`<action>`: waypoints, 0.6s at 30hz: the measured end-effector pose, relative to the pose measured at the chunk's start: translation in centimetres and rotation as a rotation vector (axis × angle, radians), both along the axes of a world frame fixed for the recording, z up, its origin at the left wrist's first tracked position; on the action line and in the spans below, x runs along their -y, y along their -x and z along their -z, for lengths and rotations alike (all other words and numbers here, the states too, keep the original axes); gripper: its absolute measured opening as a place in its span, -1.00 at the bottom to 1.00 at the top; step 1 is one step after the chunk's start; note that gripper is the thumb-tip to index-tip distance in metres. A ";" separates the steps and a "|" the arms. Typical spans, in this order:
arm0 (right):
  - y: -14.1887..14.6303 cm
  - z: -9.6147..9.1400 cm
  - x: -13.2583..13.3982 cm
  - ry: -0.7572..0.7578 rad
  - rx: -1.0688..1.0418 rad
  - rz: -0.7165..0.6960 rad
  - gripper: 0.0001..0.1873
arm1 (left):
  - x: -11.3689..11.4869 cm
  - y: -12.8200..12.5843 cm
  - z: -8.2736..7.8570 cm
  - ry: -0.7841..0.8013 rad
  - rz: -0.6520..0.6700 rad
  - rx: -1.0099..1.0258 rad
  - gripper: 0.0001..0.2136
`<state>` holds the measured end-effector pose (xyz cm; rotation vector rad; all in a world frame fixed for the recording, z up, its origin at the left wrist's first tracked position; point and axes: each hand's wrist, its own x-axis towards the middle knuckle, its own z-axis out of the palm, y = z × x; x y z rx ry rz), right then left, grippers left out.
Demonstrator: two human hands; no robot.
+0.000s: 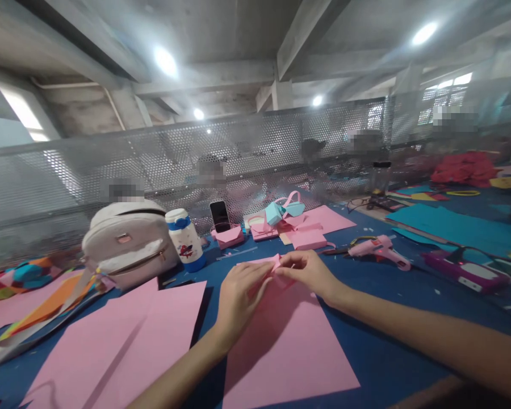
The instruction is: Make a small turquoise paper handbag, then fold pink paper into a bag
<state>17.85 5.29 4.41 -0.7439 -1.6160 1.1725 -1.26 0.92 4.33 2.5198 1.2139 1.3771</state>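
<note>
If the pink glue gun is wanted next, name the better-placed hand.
Probably the right hand: it is nearer the glue gun, which lies on its side; the left hand is farther away.

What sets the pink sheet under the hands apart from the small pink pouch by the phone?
The sheet lies flat, while the pouch has a boxy, folded shape. The sheet looks larger than the pouch. The left hand and right hand are over the sheet; the pouch sits apart from both, in front of the phone. Both are pink and on the blue table.
</note>
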 end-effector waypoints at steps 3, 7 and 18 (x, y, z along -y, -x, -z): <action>0.3 -0.7 0.6 -0.092 0.018 -0.049 -0.76 | -0.6 -1.0 -0.3 -0.070 -0.034 -0.056 -0.78; -0.3 -1.0 1.3 -0.262 0.121 -0.013 -0.80 | -1.0 -0.9 -0.5 -0.135 -0.029 -0.125 -0.74; -1.2 -2.2 0.5 -0.632 0.262 0.032 -0.90 | -1.2 -1.2 -2.2 -0.208 0.043 -0.269 -0.71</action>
